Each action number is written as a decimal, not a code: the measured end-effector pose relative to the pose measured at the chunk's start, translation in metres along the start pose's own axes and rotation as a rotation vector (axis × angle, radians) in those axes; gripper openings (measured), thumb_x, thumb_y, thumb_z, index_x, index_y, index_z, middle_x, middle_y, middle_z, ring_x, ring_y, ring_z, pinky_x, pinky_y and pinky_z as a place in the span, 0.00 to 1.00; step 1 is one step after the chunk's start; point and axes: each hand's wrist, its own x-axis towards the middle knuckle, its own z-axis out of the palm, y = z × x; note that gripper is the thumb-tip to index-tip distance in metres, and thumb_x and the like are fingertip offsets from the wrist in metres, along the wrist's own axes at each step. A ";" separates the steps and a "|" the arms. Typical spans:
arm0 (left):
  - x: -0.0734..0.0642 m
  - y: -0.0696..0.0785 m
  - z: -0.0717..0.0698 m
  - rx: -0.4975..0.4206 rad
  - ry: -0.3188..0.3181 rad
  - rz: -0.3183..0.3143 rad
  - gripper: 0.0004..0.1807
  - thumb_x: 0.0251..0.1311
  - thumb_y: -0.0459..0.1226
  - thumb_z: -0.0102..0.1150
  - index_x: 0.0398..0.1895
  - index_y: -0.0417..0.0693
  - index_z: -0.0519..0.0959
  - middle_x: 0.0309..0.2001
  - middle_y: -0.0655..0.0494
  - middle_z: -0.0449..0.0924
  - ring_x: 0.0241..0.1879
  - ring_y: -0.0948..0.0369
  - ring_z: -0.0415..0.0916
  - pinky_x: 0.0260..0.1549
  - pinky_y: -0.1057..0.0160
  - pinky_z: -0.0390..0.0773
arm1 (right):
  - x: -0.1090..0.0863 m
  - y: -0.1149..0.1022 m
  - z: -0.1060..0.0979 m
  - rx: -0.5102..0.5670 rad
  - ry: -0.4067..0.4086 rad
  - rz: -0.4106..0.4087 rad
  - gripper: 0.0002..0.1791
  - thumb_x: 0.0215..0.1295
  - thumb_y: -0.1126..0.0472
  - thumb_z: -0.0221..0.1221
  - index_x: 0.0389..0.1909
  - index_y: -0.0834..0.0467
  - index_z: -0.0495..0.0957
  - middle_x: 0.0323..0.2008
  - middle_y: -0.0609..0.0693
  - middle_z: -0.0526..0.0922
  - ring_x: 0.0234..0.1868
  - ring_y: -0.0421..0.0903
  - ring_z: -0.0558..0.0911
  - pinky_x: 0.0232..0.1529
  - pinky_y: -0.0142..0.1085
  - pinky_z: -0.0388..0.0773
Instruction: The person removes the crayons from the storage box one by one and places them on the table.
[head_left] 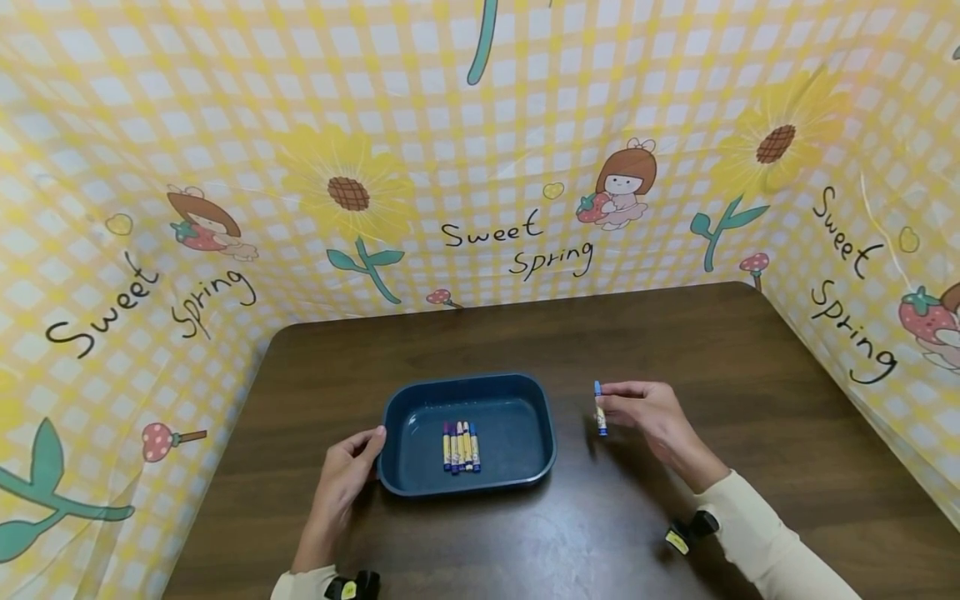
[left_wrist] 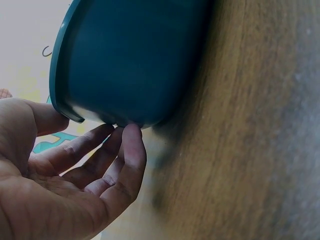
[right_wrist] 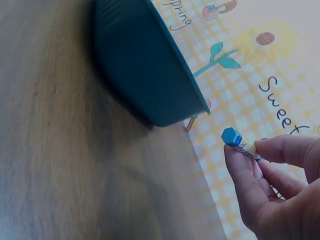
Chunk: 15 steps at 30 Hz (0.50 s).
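Right hand (head_left: 651, 412) pinches a slim blue crayon with a printed pale wrapper (head_left: 601, 423) above the dark brown wooden table (head_left: 637, 337), right of a dark-blue, round-cornered rectangular tray (head_left: 513, 433). Left hand (head_left: 343, 468) grips the tray's left end; yellow-wrapped crayons (head_left: 459, 450) lie side by side inside.

Our left sleeve (head_left: 302, 583) and right sleeve (head_left: 776, 537) are plain cream cloth — the right one lightly creased along the forearm, the left seen only at its end. By the cuffs we wear a left black unit (head_left: 365, 584) with a yellow label (head_left: 348, 590), and a right black unit (head_left: 701, 525) with a yellow patch (head_left: 677, 542) — its dark marks too small for us to read.
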 end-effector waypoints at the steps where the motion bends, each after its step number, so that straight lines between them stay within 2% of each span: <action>1: 0.000 0.000 0.000 0.002 0.001 -0.002 0.33 0.72 0.55 0.56 0.66 0.38 0.75 0.56 0.45 0.77 0.42 0.61 0.73 0.36 0.68 0.79 | -0.001 0.001 -0.001 0.005 0.002 0.001 0.24 0.63 0.70 0.67 0.55 0.81 0.75 0.35 0.46 0.88 0.34 0.39 0.88 0.41 0.37 0.87; 8: 0.000 -0.002 0.000 -0.003 -0.005 0.006 0.34 0.72 0.55 0.56 0.66 0.36 0.75 0.56 0.45 0.77 0.42 0.62 0.73 0.35 0.68 0.80 | -0.004 0.006 -0.014 0.022 0.025 -0.004 0.24 0.62 0.71 0.67 0.55 0.81 0.75 0.35 0.45 0.89 0.33 0.39 0.88 0.41 0.36 0.87; 15: 0.000 0.000 0.000 -0.003 -0.012 0.001 0.36 0.71 0.57 0.56 0.67 0.37 0.75 0.58 0.44 0.76 0.44 0.61 0.73 0.36 0.69 0.80 | -0.007 0.008 -0.027 0.023 0.053 0.004 0.19 0.62 0.71 0.67 0.52 0.78 0.78 0.34 0.46 0.89 0.33 0.41 0.88 0.40 0.36 0.87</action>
